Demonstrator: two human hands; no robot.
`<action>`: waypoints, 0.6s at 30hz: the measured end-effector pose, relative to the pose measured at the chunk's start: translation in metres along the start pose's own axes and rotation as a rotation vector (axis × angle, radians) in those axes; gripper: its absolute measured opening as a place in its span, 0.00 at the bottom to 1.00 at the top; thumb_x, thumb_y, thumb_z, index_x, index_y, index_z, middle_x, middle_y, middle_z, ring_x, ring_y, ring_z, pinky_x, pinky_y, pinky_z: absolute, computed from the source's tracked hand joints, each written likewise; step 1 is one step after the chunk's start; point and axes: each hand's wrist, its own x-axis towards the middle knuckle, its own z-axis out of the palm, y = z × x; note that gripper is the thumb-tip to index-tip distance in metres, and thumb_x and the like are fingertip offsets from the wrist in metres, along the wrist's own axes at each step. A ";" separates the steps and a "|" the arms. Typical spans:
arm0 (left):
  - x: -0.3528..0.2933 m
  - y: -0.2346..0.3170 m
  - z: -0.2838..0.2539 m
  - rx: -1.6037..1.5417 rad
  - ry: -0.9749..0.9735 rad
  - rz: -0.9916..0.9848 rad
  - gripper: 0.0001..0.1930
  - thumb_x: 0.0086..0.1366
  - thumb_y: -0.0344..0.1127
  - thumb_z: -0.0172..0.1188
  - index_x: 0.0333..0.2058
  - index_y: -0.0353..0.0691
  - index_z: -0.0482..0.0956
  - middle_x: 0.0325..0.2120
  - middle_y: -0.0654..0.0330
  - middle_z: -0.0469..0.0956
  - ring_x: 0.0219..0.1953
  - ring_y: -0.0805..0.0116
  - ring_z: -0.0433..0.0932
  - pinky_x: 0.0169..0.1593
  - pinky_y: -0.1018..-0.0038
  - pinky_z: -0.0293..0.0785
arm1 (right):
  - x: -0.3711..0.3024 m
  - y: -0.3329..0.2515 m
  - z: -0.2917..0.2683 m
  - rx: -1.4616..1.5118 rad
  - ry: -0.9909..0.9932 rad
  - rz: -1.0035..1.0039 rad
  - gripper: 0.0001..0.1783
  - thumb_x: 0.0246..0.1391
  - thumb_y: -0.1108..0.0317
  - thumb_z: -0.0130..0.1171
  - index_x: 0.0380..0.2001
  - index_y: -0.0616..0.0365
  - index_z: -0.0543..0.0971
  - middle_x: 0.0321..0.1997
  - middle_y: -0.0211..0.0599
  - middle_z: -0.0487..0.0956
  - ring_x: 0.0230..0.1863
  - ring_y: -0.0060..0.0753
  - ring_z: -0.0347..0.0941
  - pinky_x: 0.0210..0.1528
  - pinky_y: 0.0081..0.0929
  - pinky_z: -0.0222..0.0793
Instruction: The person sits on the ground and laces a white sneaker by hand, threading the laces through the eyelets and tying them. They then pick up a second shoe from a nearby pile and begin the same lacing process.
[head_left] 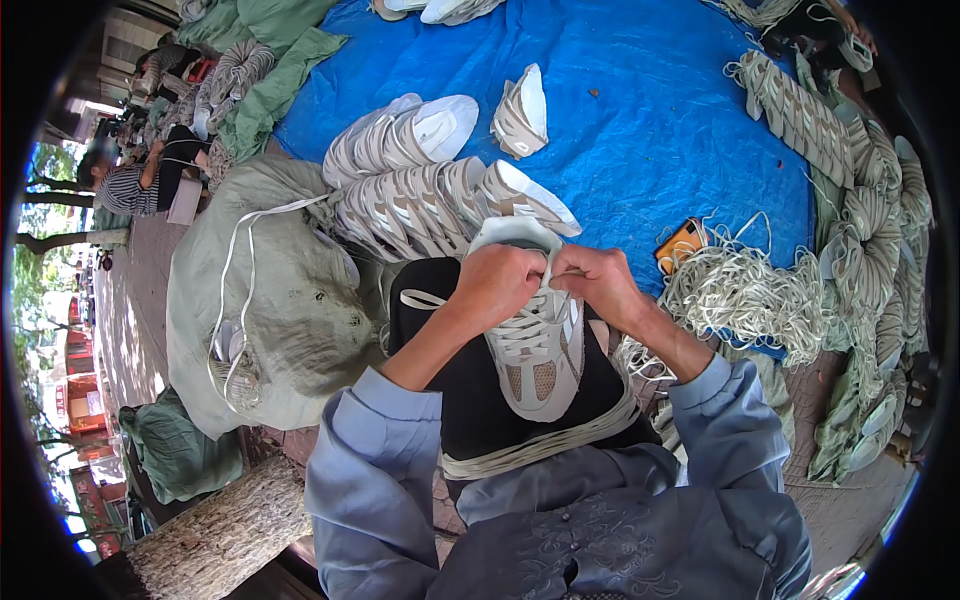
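A white and beige sneaker upper lies on a black cloth over my lap, toe toward me. White laces criss-cross its front. At the top of the lacing, by the collar, my left hand and my right hand meet with fingers pinched on the upper. Whether a lace end is also between the fingertips is hidden. A loose lace loop sticks out left of my left wrist. Several white laces lie in a bundle across the black cloth, close to my waist.
Rows of nested shoe uppers lie ahead on a blue tarp, with one small stack apart. A heap of laces and an orange box sit right. A pale sack stands left. Another person sits far left.
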 end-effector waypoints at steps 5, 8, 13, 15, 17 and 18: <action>0.012 -0.005 0.000 0.018 -0.130 0.008 0.05 0.48 0.33 0.54 0.25 0.42 0.77 0.18 0.55 0.74 0.23 0.57 0.74 0.28 0.66 0.67 | 0.006 0.000 -0.004 -0.041 -0.016 0.025 0.20 0.35 0.74 0.63 0.37 0.55 0.72 0.21 0.34 0.74 0.23 0.33 0.72 0.26 0.28 0.67; 0.007 -0.004 -0.007 0.051 -0.139 0.038 0.06 0.49 0.33 0.54 0.25 0.42 0.77 0.19 0.54 0.74 0.23 0.55 0.73 0.28 0.66 0.67 | 0.010 -0.002 -0.009 -0.076 -0.106 -0.089 0.25 0.34 0.72 0.64 0.42 0.54 0.72 0.21 0.34 0.74 0.23 0.33 0.71 0.27 0.29 0.66; -0.013 -0.004 -0.041 -0.073 -0.234 -0.066 0.06 0.49 0.32 0.52 0.23 0.38 0.77 0.16 0.59 0.73 0.20 0.67 0.72 0.25 0.72 0.66 | 0.015 -0.014 -0.009 0.029 -0.226 -0.081 0.25 0.35 0.69 0.64 0.43 0.55 0.73 0.20 0.35 0.73 0.23 0.32 0.70 0.28 0.28 0.64; -0.019 -0.008 -0.045 -0.234 -0.270 -0.155 0.06 0.49 0.30 0.52 0.24 0.35 0.76 0.14 0.65 0.71 0.19 0.79 0.68 0.23 0.79 0.63 | 0.019 -0.018 -0.008 0.075 -0.253 -0.061 0.25 0.36 0.67 0.64 0.43 0.55 0.73 0.20 0.35 0.72 0.23 0.30 0.69 0.27 0.27 0.63; -0.026 -0.013 -0.053 -0.305 -0.303 -0.218 0.06 0.49 0.29 0.52 0.24 0.34 0.76 0.14 0.65 0.71 0.19 0.79 0.68 0.24 0.80 0.63 | 0.020 -0.022 -0.009 0.030 -0.267 -0.028 0.26 0.35 0.68 0.64 0.43 0.56 0.73 0.20 0.33 0.72 0.23 0.27 0.68 0.27 0.25 0.63; -0.029 -0.014 -0.057 -0.346 -0.320 -0.246 0.06 0.50 0.29 0.51 0.25 0.34 0.76 0.15 0.65 0.71 0.19 0.78 0.68 0.24 0.80 0.63 | 0.020 -0.024 -0.010 -0.037 -0.267 -0.003 0.26 0.35 0.69 0.64 0.43 0.57 0.73 0.20 0.32 0.71 0.23 0.25 0.68 0.29 0.24 0.64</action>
